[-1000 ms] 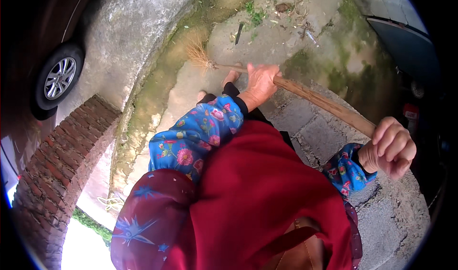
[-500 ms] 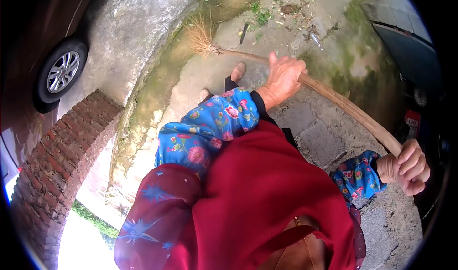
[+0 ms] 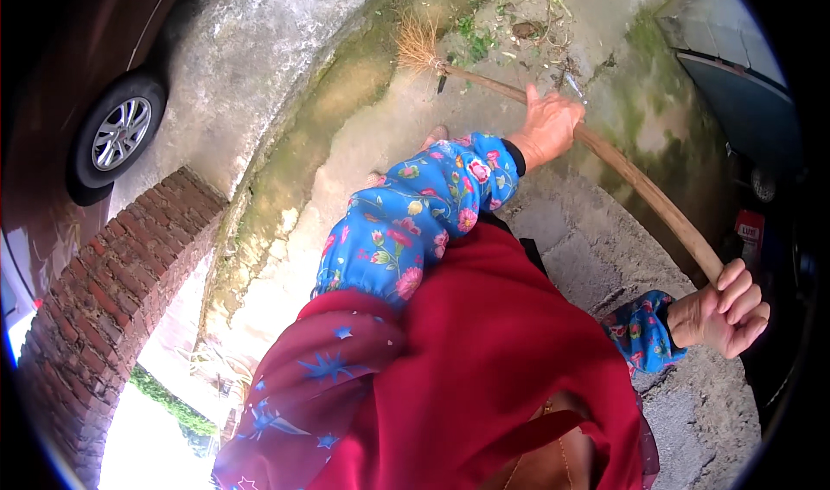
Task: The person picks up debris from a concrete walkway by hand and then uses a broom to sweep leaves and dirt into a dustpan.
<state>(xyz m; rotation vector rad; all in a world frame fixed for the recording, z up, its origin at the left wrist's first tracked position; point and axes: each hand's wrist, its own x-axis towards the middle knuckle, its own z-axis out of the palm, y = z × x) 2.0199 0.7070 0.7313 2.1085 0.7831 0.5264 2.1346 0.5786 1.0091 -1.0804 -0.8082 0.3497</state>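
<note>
A broom with a long wooden handle [image 3: 648,192] slants across the picture. Its splayed straw bristles [image 3: 417,44] rest near the upper middle, over mossy concrete. My left hand [image 3: 549,128] is wrapped round the handle partway along, its thumb pointing up the picture. At the handle's upper end, on the right, my right hand [image 3: 724,311] is closed round the wood. Just right of the bristles lies a scatter of green leaves and dry plant litter [image 3: 529,32]. A dark strip [image 3: 442,83] sits on the ground below the broom head.
A car wheel [image 3: 119,133] stands at the left, above a low curved brick wall [image 3: 112,282]. Rough grey blocks [image 3: 588,252] line the ground beside me on the right. A dark bluish panel [image 3: 739,101] and a red container [image 3: 749,235] are at the far right.
The broom head has swung right and upward, closer to the plant litter. My left hand has moved right and slightly up with the handle; my right hand has shifted slightly left.
</note>
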